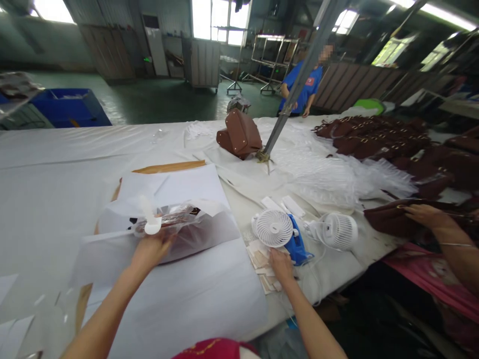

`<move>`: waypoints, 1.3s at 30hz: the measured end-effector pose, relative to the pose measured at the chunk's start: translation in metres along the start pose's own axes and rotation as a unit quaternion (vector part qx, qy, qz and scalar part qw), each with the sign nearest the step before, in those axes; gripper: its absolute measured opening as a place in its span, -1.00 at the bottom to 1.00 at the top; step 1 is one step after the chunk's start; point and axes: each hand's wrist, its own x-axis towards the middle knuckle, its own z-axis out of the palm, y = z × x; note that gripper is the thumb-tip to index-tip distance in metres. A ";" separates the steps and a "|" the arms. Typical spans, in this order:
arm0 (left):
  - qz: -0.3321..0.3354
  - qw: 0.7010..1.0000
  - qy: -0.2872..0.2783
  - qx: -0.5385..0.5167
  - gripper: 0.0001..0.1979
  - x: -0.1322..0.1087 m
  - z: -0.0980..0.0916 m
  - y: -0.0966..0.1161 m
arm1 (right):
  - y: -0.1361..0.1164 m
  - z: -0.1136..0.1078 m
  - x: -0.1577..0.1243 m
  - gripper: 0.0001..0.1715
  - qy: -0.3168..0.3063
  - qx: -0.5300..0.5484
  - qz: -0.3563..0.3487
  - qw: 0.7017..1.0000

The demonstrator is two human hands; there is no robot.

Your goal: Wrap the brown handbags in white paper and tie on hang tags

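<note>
A brown handbag [187, 242] lies in a clear plastic bag on large white paper sheets [209, 294]. My left hand [151, 249] is closed on the handbag at its near upper side, by the handles; a white round-ended tag [152, 225] stands out above my fingers. My right hand [281, 265] reaches down at the small pale cards [262, 262], just in front of a white fan [274, 228]. Its fingers are partly hidden and blurred, so whether they pinch a card does not show. Beside the fan lies a blue packet [295, 247].
A second white fan [339, 232] stands to the right. A slanted metal post [290, 99] rises from the table behind. Brown handbags [377, 139] and plastic wrapping [337, 174] cover the right side. A co-worker's hand [426, 215] touches a bag there; another person [305, 87] stands beyond.
</note>
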 end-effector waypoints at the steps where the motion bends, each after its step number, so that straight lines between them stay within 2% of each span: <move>1: 0.027 0.999 0.030 -0.001 -0.53 -0.007 0.001 0.002 | -0.002 -0.003 -0.005 -0.62 0.006 0.002 -0.017 1.000; 4: 0.044 0.991 0.125 -0.012 -0.56 -0.036 0.006 0.016 | -0.010 -0.010 -0.016 -0.60 0.019 0.016 -0.062 0.998; 6: 0.036 0.985 0.159 -0.063 -0.61 -0.056 0.012 0.030 | -0.018 -0.014 -0.019 -0.58 0.026 0.030 -0.081 0.996; 8: 0.029 0.977 0.136 -0.161 -0.63 -0.073 0.022 0.046 | -0.030 -0.017 -0.020 -0.54 0.032 0.051 -0.097 0.993; 10: -0.012 0.957 0.058 -0.285 -0.62 -0.086 0.034 0.062 | -0.049 -0.021 -0.022 -0.48 0.035 0.080 -0.110 0.990; 11: -0.044 0.938 0.003 -0.345 -0.59 -0.091 0.041 0.070 | -0.061 -0.023 -0.024 -0.45 0.035 0.093 -0.114 0.989; 13: -0.130 0.875 -0.121 -0.450 -0.48 -0.098 0.052 0.082 | -0.090 -0.031 -0.032 -0.43 0.037 0.133 -0.123 0.983; 14: -0.177 0.830 -0.177 -0.498 -0.41 -0.101 0.057 0.087 | -0.106 -0.036 -0.039 -0.45 0.042 0.162 -0.134 0.977; 16: -0.263 0.717 -0.266 -0.587 -0.28 -0.105 0.065 0.093 | -0.139 -0.048 -0.053 -0.53 0.056 0.223 -0.189 0.955; 18: -0.321 0.600 -0.315 -0.661 -0.23 -0.107 0.069 0.096 | -0.168 -0.060 -0.069 -0.60 0.064 0.262 -0.285 0.920; 19: -0.333 0.555 -0.323 -0.690 -0.25 -0.107 0.070 0.096 | -0.179 -0.064 -0.075 -0.61 0.058 0.264 -0.340 0.901; 20: -0.336 0.524 -0.321 -0.714 -0.30 -0.107 0.071 0.095 | -0.189 -0.067 -0.081 -0.59 0.049 0.261 -0.390 0.882; 21: -0.332 0.507 -0.307 -0.734 -0.37 -0.106 0.071 0.094 | -0.196 -0.068 -0.086 -0.56 0.039 0.256 -0.431 0.864; 22: -0.324 0.504 -0.283 -0.749 -0.45 -0.105 0.071 0.093 | -0.201 -0.068 -0.089 -0.54 0.031 0.250 -0.464 0.849; 23: -0.313 0.514 -0.252 -0.758 -0.50 -0.104 0.071 0.091 | -0.204 -0.066 -0.092 -0.53 0.026 0.244 -0.488 0.838; 25: -0.290 0.557 -0.195 -0.753 -0.53 -0.102 0.071 0.086 | -0.206 -0.060 -0.096 -0.53 0.021 0.242 -0.510 0.825; 27: -0.271 0.605 -0.158 -0.732 -0.51 -0.102 0.071 0.081 | -0.205 -0.054 -0.100 -0.57 0.003 0.255 -0.498 0.829; 29: -0.247 0.654 -0.144 -0.700 -0.51 -0.103 0.071 0.077 | -0.207 -0.049 -0.102 -0.62 -0.028 0.299 -0.429 0.852; 32: -0.204 0.727 -0.143 -0.640 -0.59 -0.105 0.068 0.073 | -0.222 -0.044 -0.101 -0.54 -0.090 0.412 -0.222 0.879; 34: -0.176 0.768 -0.146 -0.598 -0.65 -0.106 0.064 0.071 | -0.240 -0.041 -0.097 -0.46 -0.122 0.478 -0.093 0.865; 35: -0.161 0.787 -0.147 -0.577 -0.66 -0.106 0.061 0.071 | -0.250 -0.040 -0.094 -0.44 -0.130 0.503 -0.051 0.853; 37: -0.137 0.821 -0.143 -0.536 -0.65 -0.107 0.054 0.069 | -0.268 -0.037 -0.089 -0.43 -0.133 0.542 -0.012 0.830; 39: -0.125 0.845 -0.137 -0.502 -0.64 -0.107 0.047 0.067 | -0.283 -0.037 -0.086 -0.45 -0.125 0.563 -0.004 0.817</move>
